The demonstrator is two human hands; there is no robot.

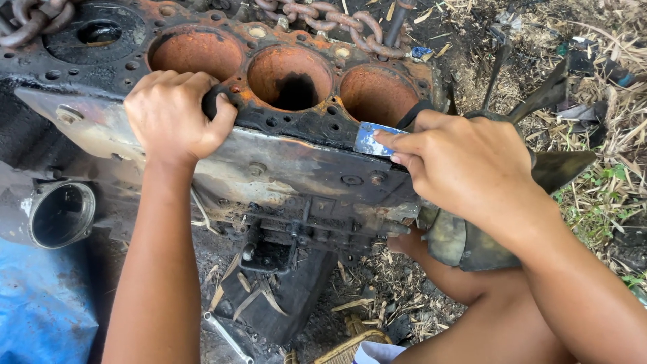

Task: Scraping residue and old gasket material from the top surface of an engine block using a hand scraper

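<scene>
My left hand was clenched over the top edge of the rusty engine block, just beside the first bore, while my right hand pinched a small blue scraper blade flat against the block's side edge. A slip there could have driven my fingertips onto the sharp metal. I saw no labels or packages, only a blue tarp at lower left.

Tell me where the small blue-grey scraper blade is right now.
In the head view, the scraper blade is pinched in the right hand, pressed against the engine block edge below the rightmost cylinder bore.
</scene>
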